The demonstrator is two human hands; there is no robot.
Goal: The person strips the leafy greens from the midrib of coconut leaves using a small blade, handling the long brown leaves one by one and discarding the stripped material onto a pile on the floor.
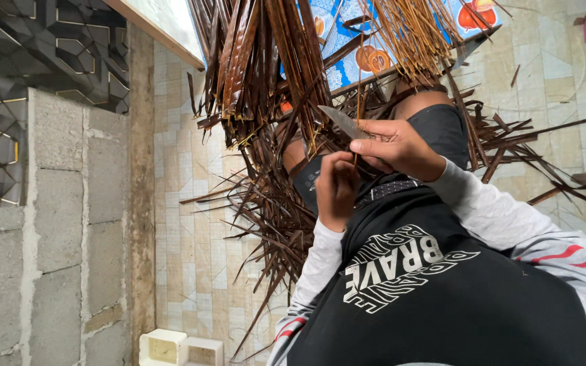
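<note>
My right hand grips a small knife whose grey blade points up and to the left. Just below it, my left hand is closed around a thin brown leaf strip that runs up past the blade. Both hands sit over my lap, above my dark shorts. A heap of dry brown palm-leaf strips lies right in front of the hands and spills across the floor.
A bundle of thin pale ribs rests on a colourful printed mat. A grey concrete block wall stands at the left. Patterned floor tiles carry loose strips. A white plastic box sits at the bottom.
</note>
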